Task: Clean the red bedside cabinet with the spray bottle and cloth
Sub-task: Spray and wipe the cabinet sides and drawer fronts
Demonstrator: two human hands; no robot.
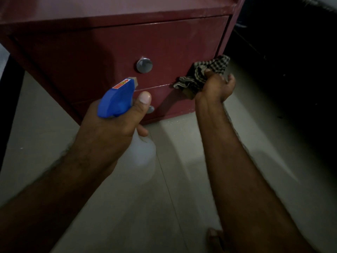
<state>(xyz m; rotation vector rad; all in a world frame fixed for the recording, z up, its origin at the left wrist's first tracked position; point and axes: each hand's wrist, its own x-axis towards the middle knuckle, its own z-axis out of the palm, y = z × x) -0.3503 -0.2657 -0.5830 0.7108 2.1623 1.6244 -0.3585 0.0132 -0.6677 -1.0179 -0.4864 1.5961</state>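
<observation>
The red bedside cabinet [102,52] fills the upper part of the view, with two drawer fronts and round metal knobs [144,65]. My left hand [113,125] grips a spray bottle [116,99] with a blue trigger head and a pale body, its nozzle aimed at the drawer fronts just below the upper knob. My right hand [216,88] holds a black-and-white checked cloth [206,73] against the right side of the cabinet front, near the seam between the drawers.
Pale tiled floor [164,198] lies below the cabinet. To the right of the cabinet is a dark, unlit space [291,61]. A dark vertical edge [9,106] stands at the far left. A foot [215,238] shows at the bottom.
</observation>
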